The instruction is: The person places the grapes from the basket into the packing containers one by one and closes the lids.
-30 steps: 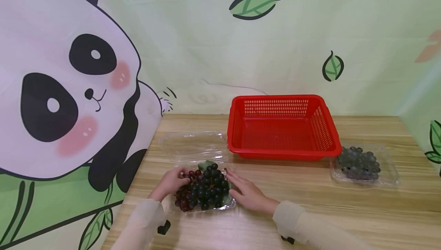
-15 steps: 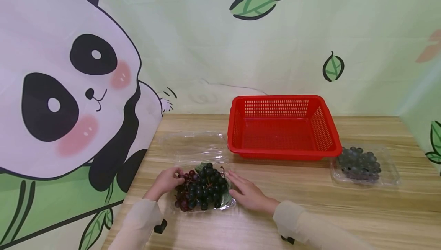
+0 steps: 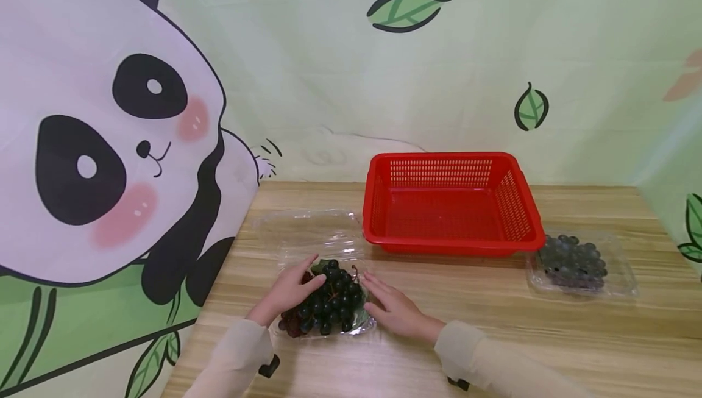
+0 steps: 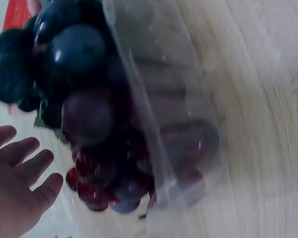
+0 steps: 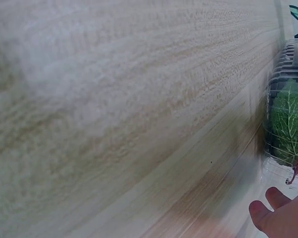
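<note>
A bunch of black grapes [image 3: 334, 303] and a bunch of dark red grapes [image 3: 293, 325] lie in a clear plastic clamshell box [image 3: 363, 326], its lid [image 3: 307, 230] folded back. Over the left part of the grapes is my left hand [image 3: 290, 291], partly covering the red ones. In the left wrist view that hand [image 4: 17, 183] has its fingers spread and holds nothing. My right hand [image 3: 399, 312] lies along the box's right side with fingers extended; whether it touches cannot be told. A green leaf [image 5: 289, 119] and a curled stem show through the box in the right wrist view.
Behind the box stands a red plastic basket [image 3: 452, 244] with slotted walls. Another clear box [image 3: 620, 285] at the right holds dark grapes [image 3: 571, 261]. The wooden table [image 3: 493, 306] backs onto a panda-printed cloth [image 3: 307, 69].
My left hand handled the red grapes at the box's left end, then moved right over the bunches with its fingers extended. The black grapes shifted slightly. My right hand has stayed in place.
</note>
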Motion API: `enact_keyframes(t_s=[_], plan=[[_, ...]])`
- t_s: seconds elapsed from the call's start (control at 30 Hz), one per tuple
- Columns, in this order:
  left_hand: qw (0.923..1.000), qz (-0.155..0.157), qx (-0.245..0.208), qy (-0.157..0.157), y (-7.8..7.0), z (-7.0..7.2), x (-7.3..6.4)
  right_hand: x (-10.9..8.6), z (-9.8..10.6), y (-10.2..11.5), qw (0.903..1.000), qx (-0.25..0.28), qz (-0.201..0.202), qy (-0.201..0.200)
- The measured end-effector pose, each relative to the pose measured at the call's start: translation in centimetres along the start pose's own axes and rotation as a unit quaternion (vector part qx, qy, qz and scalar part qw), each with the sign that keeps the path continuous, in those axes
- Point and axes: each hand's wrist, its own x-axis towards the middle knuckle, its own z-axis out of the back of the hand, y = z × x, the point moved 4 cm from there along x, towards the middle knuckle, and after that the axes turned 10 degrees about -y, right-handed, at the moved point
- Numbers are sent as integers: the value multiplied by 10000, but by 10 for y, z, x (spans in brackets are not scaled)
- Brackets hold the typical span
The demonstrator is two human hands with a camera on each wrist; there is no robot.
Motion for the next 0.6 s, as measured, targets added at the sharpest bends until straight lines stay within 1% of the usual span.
enact_keyframes(t_s=[0.1, 0.2, 0.27, 0.43, 0.53, 0.6], plan=[[9997, -123, -12, 225, -5, -9, -1, -1, -1, 0, 10000, -56, -63, -4], [9986, -231, -69, 469, -10, -14, -2, -1, -2, 1, 9999, -94, -106, -49], [9979, -309, 27, 566, -13, -17, -3, -1, -3, 1, 9998, -128, -135, -84], [9965, -438, 255, 670, -18, -21, -2, 1, -5, 2, 9994, -255, -173, -159], [9959, -485, 339, 681, -20, -22, -1, 3, -5, 4, 9994, -196, -197, -216], [9957, -547, 385, 635, -21, -23, 0, 4, -4, 5, 9993, -131, -230, -255]])
